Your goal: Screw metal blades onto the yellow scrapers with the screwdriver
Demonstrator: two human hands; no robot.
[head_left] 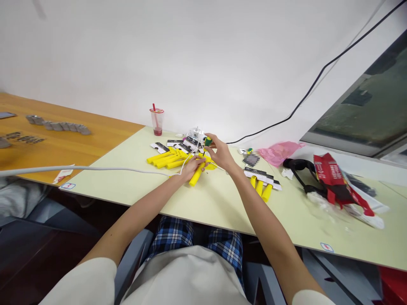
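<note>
My left hand (190, 168) is closed around a yellow-handled tool (196, 176), pressing it to the table with its handle end toward me. My right hand (221, 154) grips the green and yellow handle of a screwdriver (208, 141), held upright just above that tool. Its tip points down between my hands; I cannot tell whether it touches. Left of my hands lie several similar yellow handles (165, 160) in a pile. Black and white cards (182, 147) are spread behind them. A white cable (140, 170) runs from the left up to my left hand.
On the right lie more yellow handles (267, 192) with cards, a pink plastic bag (280, 152), black headphones (300, 171) and a red packet (330, 173). A cup with a straw (157, 123) stands at the back left. A black cable (305, 95) hangs along the wall.
</note>
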